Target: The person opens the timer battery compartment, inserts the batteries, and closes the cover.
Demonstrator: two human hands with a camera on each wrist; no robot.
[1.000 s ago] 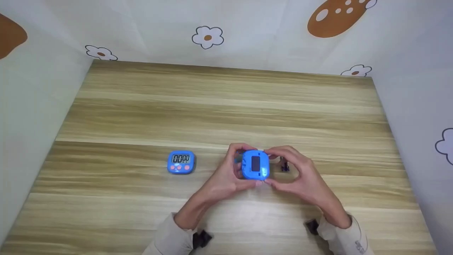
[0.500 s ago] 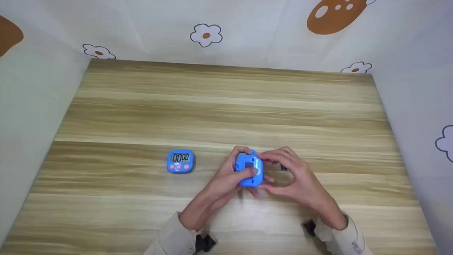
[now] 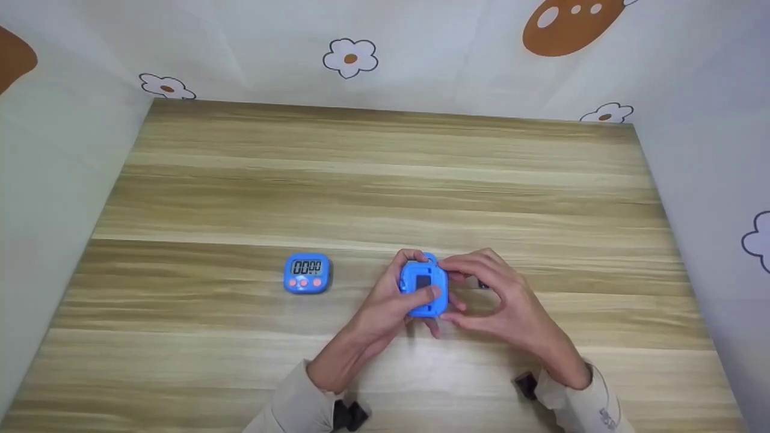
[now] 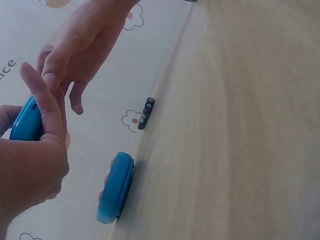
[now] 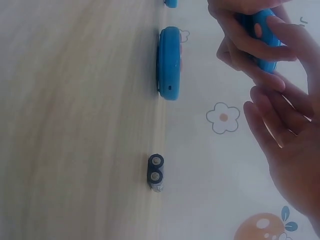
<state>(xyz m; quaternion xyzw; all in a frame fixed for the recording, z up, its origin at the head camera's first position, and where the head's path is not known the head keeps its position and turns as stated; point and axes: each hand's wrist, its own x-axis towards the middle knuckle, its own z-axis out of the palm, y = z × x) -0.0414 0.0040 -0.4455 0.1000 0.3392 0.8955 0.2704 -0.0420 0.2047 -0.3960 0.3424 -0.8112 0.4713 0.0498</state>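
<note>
Both hands hold a blue timer (image 3: pixel 423 299) just above the wooden table (image 3: pixel 385 180), its back up and a dark recess showing. My left hand (image 3: pixel 385 304) grips its left side with the thumb laid across the back. My right hand (image 3: pixel 502 294) curls round its right edge, fingertips at top and bottom. In the left wrist view the held timer (image 4: pixel 22 120) sits in my left hand (image 4: pixel 30 165), with the right hand (image 4: pixel 75 45) close above. The right wrist view shows the timer (image 5: pixel 262 30) wrapped by left-hand fingers beside my right hand (image 5: pixel 290 145).
A second blue timer (image 3: pixel 307 273) reading 00:00 lies to the left, also visible as the second timer (image 4: pixel 116 187) (image 5: pixel 169 62). Two dark batteries (image 4: pixel 145 113) (image 5: pixel 155 172) lie side by side just right of the hands. Flower-patterned walls (image 3: pixel 352 60) enclose the table.
Over the last second the held timer shifted slightly left and tilted, and my left thumb came onto its back. My right hand closed in over its right edge. The second timer stayed put.
</note>
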